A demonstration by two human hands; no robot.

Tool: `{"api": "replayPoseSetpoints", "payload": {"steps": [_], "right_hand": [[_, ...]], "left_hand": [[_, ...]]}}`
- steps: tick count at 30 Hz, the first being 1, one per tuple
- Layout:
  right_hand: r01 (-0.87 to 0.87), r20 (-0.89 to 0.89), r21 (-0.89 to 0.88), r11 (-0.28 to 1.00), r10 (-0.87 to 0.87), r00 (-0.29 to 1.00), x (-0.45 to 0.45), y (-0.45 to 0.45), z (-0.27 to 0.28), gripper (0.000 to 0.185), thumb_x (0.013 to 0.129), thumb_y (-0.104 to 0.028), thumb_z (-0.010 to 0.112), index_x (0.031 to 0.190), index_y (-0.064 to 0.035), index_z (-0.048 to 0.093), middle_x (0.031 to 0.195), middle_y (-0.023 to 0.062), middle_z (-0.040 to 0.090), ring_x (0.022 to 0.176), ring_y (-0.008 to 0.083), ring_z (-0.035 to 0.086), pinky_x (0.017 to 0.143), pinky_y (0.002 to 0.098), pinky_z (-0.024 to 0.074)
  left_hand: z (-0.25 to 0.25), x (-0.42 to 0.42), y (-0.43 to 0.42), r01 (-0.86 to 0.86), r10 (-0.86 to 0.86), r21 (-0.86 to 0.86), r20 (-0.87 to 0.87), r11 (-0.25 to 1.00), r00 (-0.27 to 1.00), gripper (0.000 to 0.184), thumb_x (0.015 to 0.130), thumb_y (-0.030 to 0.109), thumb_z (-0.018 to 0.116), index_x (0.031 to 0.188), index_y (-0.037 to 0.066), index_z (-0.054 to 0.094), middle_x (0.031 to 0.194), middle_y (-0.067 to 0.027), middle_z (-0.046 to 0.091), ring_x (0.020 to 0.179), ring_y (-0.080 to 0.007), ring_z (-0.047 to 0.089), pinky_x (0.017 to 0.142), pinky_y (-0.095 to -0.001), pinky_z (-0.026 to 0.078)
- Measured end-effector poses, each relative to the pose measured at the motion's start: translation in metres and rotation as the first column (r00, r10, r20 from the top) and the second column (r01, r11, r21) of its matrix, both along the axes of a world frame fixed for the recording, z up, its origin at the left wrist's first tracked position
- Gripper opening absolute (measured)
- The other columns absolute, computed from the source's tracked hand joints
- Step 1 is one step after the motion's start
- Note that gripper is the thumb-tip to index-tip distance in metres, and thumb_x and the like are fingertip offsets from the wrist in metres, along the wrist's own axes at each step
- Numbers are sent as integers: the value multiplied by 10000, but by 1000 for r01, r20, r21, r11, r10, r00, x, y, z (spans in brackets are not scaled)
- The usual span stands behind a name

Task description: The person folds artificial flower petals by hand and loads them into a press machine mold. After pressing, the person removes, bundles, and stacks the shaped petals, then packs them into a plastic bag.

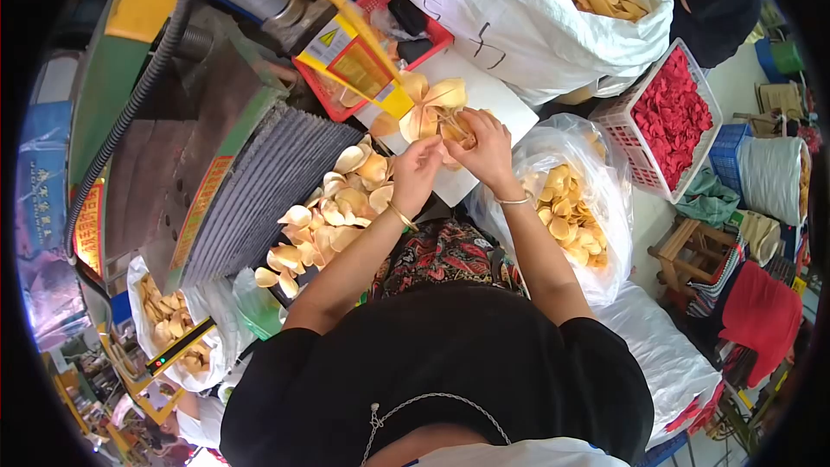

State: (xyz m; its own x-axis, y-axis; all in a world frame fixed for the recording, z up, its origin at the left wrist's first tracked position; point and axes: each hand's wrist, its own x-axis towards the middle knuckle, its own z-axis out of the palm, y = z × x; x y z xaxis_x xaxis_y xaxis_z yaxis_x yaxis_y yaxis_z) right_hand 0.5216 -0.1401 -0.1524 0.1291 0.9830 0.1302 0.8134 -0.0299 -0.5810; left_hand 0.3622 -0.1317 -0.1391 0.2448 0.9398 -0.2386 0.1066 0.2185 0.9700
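Note:
Close together at the white work surface [510,108], my two hands work just past my lap. My right hand [486,149] has its fingers curled around a tan fabric-like petal piece [454,128]. Beside it, my left hand [418,171] is closed with thumb and fingers pinched, and what lies between them is hidden. Larger tan petals [445,93] lie just beyond the fingertips, by the yellow machine bar [393,97]. Left of my left forearm spreads a loose heap of similar petals [324,225].
A machine with stacked dark ridged plates [246,177] stands at left. A red basket [437,30] sits ahead. A large white sack [484,0] of petals is at upper right, a clear plastic bag [618,199] beside my right arm, and a crate [618,125] of red petals beyond.

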Motion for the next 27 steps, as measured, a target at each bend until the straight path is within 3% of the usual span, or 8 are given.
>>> {"api": "replayPoseSetpoints", "payload": {"steps": [3,6,11,14,18,23,26,27], "right_hand": [[-21,-136,-101,995,7,991,2,-7,-13,686,616,-433,734,1234,-185,567,1278,63,561,1242,301,467,996,593,327],[-175,-99,-145,974,162,982,11,-1,-15,659,588,-465,723,1178,-197,601,1215,37,601,1194,288,511,946,580,376],[-264,-115,-228,937,243,963,24,2,-5,602,588,-452,714,1122,-191,621,1147,16,625,1117,270,556,925,549,395],[-354,-125,-324,877,332,935,34,4,0,626,578,-433,724,1133,-168,607,1151,26,619,1103,266,551,887,475,415],[-399,-101,-272,876,386,917,41,1,-10,580,581,-420,717,1101,-185,613,1117,23,627,1067,269,567,887,475,413],[-373,-159,-189,908,346,924,41,-16,-23,514,610,-456,692,1029,-162,646,1070,30,640,1056,260,577,900,536,399],[-123,-32,-166,978,119,992,31,-40,-18,580,636,-467,703,1090,-119,606,1101,79,620,1082,269,558,918,505,392],[-118,-32,-172,978,114,993,30,-46,-19,580,636,-467,703,1090,-119,606,1101,79,620,1082,269,558,918,505,392]], "left_hand": [[-12,7,-3,-63,74,-154,66,986,995,337,916,212,631,1193,30,570,1135,-29,616,1007,-127,594,867,-285,463],[-21,15,33,117,131,-561,382,819,915,372,895,264,646,1169,22,578,1103,-40,625,996,-142,606,844,-288,489],[-38,28,56,161,39,-541,339,826,940,432,933,314,590,1285,78,502,1177,-33,602,1086,-166,572,971,-341,433],[-48,29,61,209,113,-524,516,826,849,443,916,309,614,1277,74,510,1189,-38,600,1093,-190,572,994,-373,427],[-64,17,61,321,62,-515,595,795,801,454,896,257,639,1283,62,501,1197,-53,597,1104,-198,566,992,-386,431],[-76,14,76,405,-152,-590,432,698,889,400,884,170,649,1242,33,537,1137,-54,620,1037,-183,609,909,-344,501],[-51,42,49,167,-111,-275,206,947,972,363,874,123,646,1213,32,554,1130,-45,625,979,-178,628,794,-311,538],[-48,44,44,171,-114,-281,208,944,971,363,874,123,646,1213,32,554,1130,-45,625,979,-178,628,794,-311,538]]}}
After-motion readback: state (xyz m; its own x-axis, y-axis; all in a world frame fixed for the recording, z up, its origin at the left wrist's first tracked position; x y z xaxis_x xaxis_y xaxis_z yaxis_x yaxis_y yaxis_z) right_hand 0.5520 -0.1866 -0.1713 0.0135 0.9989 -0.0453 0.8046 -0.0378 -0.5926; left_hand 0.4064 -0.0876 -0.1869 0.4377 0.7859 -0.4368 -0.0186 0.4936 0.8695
